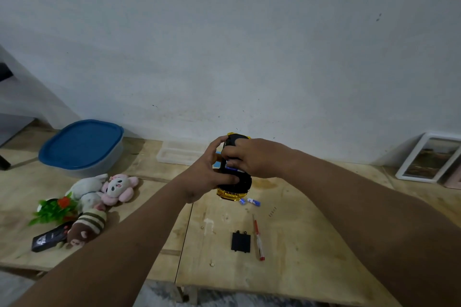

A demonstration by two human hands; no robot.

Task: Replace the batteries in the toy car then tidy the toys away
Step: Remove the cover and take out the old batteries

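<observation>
I hold a yellow toy car (233, 194) upside down above the wooden table (311, 244), its black underside facing me. My left hand (209, 172) grips the car's left side. My right hand (252, 157) rests on the underside, its fingertips on a blue battery (231, 168) in the open compartment. Two blue-and-white batteries (250, 201) lie on the table just below the car. The black battery cover (240, 242) lies nearer me, with a red screwdriver (258, 238) beside it on the right.
Plush toys (104, 190), a green plastic plant (53, 209) and a black remote (48, 238) lie at the left. A tub with a blue lid (82, 144) and a clear box (182, 152) stand by the wall. Picture frames (429, 157) lean at the right.
</observation>
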